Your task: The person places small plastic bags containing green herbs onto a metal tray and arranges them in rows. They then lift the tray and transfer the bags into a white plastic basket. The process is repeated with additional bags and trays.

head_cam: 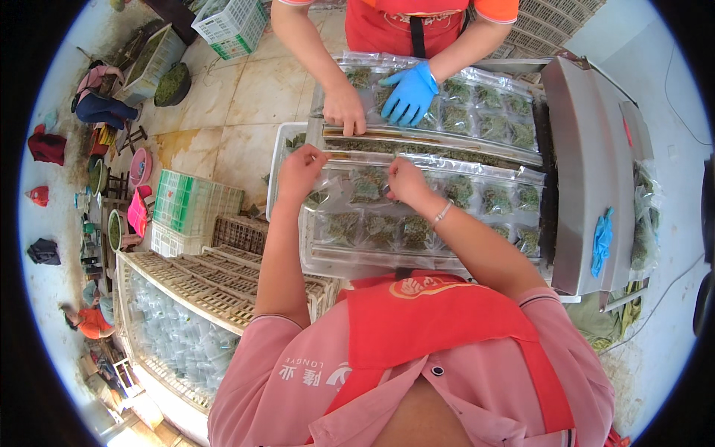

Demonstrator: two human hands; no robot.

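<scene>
A vacuum-sealing bed point(380, 254) lies before me, with rows of clear plastic bags point(416, 232) of green plant pieces along its metal sealing strips point(447, 137). My left hand point(300, 170) has its fingers bunched at the left end of the nearer strip, above a clear bag; whether they grip its edge is hidden. My right hand point(410, 181) pinches the upper edge of a bag along the same strip. Loose green pieces fill the gap between the strips. Across from me, a co-worker's bare hand point(344, 109) and blue-gloved hand point(410, 95) rest over the far row.
The steel lid point(581, 167) stands at the right, a blue glove point(602, 243) on it. At the left are stacked plastic crates point(192, 204) and a crate of clear packets point(173, 318). Two other people point(100, 95) work farther left.
</scene>
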